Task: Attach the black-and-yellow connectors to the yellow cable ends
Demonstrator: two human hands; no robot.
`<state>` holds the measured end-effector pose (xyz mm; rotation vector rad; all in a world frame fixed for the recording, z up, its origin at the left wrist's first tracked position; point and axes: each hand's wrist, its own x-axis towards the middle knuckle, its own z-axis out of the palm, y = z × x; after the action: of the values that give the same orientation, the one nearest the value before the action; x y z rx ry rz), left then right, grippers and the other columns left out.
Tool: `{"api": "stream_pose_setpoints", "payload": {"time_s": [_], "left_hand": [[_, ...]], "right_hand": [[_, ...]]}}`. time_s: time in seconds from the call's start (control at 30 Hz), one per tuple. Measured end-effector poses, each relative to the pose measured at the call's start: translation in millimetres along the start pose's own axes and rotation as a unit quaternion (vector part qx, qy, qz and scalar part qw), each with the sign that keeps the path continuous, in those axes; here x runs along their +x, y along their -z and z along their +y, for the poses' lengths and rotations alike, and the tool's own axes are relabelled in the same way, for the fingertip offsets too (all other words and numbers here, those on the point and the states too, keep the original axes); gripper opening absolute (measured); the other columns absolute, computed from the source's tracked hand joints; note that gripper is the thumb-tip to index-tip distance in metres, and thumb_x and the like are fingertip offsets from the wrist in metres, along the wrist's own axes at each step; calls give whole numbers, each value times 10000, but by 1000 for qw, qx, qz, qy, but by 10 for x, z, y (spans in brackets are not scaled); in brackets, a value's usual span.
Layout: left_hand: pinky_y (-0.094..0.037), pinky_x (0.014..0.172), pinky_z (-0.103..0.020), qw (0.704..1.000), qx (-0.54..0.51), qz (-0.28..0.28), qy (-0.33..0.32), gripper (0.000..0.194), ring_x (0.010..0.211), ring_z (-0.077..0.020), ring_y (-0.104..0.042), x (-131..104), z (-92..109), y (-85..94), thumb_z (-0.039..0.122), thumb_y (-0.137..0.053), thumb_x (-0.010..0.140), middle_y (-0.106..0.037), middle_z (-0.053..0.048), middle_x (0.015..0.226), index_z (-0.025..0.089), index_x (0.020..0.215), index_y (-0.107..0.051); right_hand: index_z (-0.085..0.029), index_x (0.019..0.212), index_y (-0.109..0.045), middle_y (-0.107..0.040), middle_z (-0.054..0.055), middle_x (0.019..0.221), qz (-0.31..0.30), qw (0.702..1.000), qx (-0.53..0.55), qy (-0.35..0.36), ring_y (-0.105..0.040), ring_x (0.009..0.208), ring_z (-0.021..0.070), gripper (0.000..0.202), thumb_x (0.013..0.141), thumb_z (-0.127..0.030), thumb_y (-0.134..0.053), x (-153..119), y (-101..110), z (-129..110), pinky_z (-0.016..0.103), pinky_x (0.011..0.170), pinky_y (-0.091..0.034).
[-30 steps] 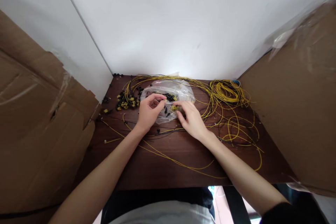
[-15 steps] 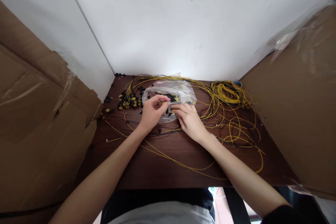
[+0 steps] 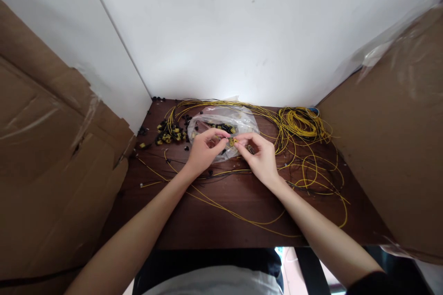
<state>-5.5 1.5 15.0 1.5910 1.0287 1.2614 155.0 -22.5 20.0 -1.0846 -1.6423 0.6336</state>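
Just above the near side of a clear plastic bag [image 3: 242,120], my two hands meet almost fingertip to fingertip. My right hand [image 3: 259,154] pinches a small yellow connector [image 3: 233,141] between thumb and index finger. Thumb and index finger of my left hand [image 3: 205,147] are pinched close to its left side, on something too small to make out. Black and yellow pieces [image 3: 226,128] lie in the bag's opening behind my fingers. Left of the bag sits a cluster of yellow and black connectors [image 3: 169,133] on wires.
Yellow and black wires run along the back of the brown table [image 3: 221,212] to a coil [image 3: 302,122] at the right. Loose yellow wires cross the table's middle and right. Cardboard stands at left [image 3: 62,156] and right [image 3: 391,124]; a white wall [image 3: 221,32] is behind.
My right hand has lifted out of the bag's opening, turned, and now pinches a yellow connector. My left hand has shifted slightly right, toward it.
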Motion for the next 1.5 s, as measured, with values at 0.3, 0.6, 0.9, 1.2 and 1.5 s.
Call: {"api": "stream_pose_setpoints", "payload": {"time_s": [0.3, 0.6, 0.9, 1.2, 1.5], "left_hand": [[-445, 584, -212, 1000, 0, -26, 4, 186, 637, -101, -563, -25, 29, -25, 194, -608, 752, -627, -28, 773, 141, 930, -596], [-417, 567, -204, 1000, -10, -28, 5, 183, 645, -98, -550, -39, 29, -45, 203, -614, 751, -600, -19, 784, 157, 922, -563], [-414, 566, -201, 1000, -4, -26, -3, 163, 641, -100, -539, -47, -3, -38, 202, -601, 758, -587, -14, 758, 163, 914, -573], [-507, 716, -253, 998, -62, -16, 30, 186, 761, -140, -610, -41, 10, -37, 228, -679, 703, -649, -46, 802, 136, 860, -642], [-522, 755, -294, 994, -94, 9, 50, 158, 766, -157, -637, -44, -2, -35, 223, -739, 638, -693, -53, 806, 138, 756, -679]], "right_hand": [[-200, 803, -692, -704, 35, 852, 42, 985, 147, -75, -646, 769, 159, 73, 746, -236, -663, 11, -53, -43, 310, 737, -516], [-208, 789, -689, -662, 21, 796, 58, 989, 119, -61, -615, 722, 149, 58, 744, -239, -671, -11, -90, -18, 292, 686, -506], [-207, 783, -680, -673, 35, 812, 49, 996, 58, -38, -629, 774, 170, 64, 772, -256, -639, -21, -91, -37, 313, 729, -517], [-203, 802, -677, -664, 32, 806, 37, 999, 12, 8, -608, 741, 158, 71, 800, -229, -611, -11, -64, -29, 302, 709, -499], [-205, 798, -679, -670, 35, 810, 26, 1000, 17, 2, -615, 751, 163, 74, 797, -244, -615, 6, -41, -40, 307, 718, -500]]}}
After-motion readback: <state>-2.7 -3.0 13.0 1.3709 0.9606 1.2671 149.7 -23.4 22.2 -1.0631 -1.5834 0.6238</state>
